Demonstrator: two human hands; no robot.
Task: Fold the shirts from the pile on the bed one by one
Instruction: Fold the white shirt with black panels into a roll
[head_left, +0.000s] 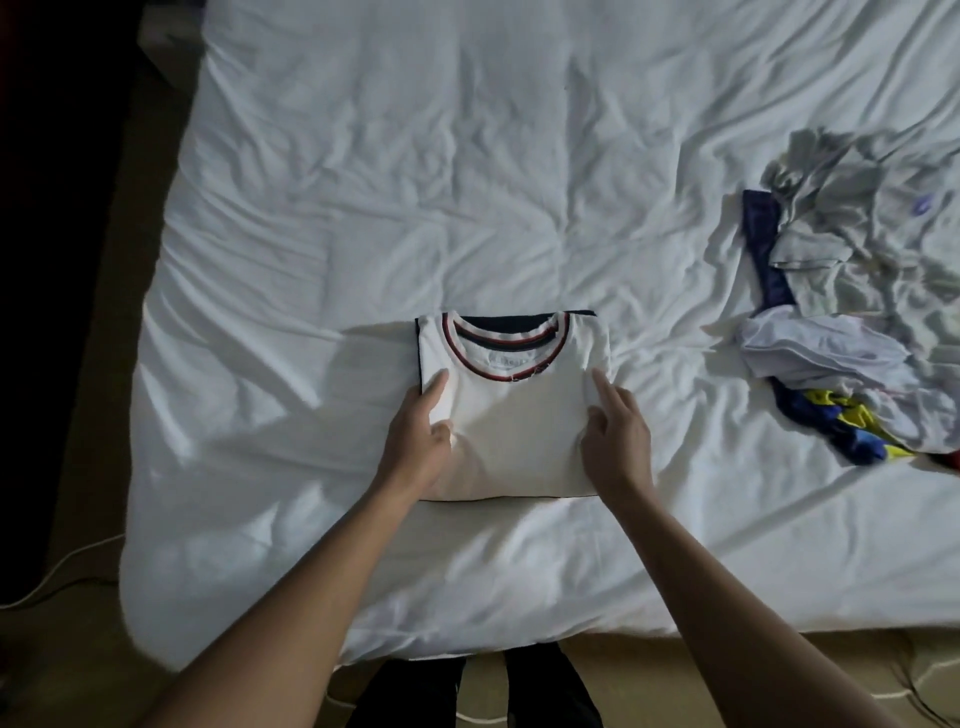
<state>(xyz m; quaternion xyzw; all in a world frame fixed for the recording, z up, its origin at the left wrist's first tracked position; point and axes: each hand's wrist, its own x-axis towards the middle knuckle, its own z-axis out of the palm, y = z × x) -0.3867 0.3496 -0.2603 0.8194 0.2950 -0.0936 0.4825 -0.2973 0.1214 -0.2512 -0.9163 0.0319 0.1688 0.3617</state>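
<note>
Your left hand (421, 436) and right hand (618, 436) rest flat, fingers relaxed, on the side edges of the folded white shirt (514, 421) near the bed's (363, 208) front edge. The pile (857, 291) lies well apart, right.

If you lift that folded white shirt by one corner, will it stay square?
Probably not: the folded white shirt looks soft, so it would likely droop open. Held from both sides, where the left hand and right hand rest, it should stay neater.
</note>
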